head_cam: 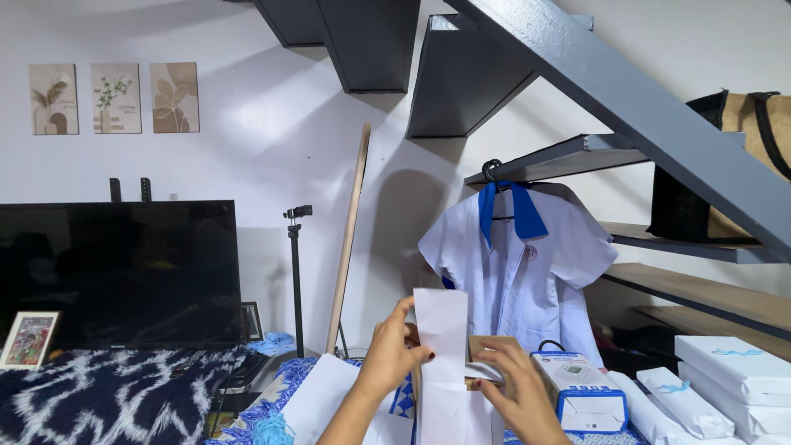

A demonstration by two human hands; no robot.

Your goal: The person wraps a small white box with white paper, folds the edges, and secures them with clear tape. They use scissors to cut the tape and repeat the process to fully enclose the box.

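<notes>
A tall strip of white paper [442,338] stands upright in the lower middle of the head view. My left hand [393,352] grips its left edge, fingers curled around it. My right hand [515,387] rests low on the right, pressing on a small brown cardboard box [488,344] partly hidden behind the paper. More white paper sheets [325,395] lie below my left hand on a blue patterned cloth.
A white and blue boxed device [581,386] sits right of my hands, with white gift boxes [725,375] beyond. A white shirt with blue collar [519,264] hangs from dark stairs. A black television [119,272], a tripod [295,272] and a leaning wooden board [348,239] stand at the left.
</notes>
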